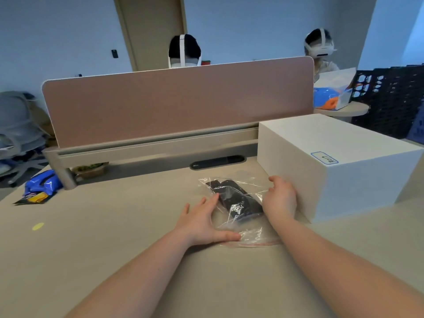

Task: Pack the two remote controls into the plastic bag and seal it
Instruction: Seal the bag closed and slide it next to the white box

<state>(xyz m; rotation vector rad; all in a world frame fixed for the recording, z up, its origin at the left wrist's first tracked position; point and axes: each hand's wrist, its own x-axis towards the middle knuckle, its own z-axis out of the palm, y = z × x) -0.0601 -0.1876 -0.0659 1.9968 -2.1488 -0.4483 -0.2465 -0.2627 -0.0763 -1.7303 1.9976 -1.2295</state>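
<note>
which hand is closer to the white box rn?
Right. The right hand sits against the white box, at its near left corner, resting on the plastic bag. The left hand is on the bag's far side, clearly apart from the box.

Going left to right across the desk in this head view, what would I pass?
Blue snack packet → yellow spot → left hand → plastic bag holding the dark remotes → right hand → white box.
</note>
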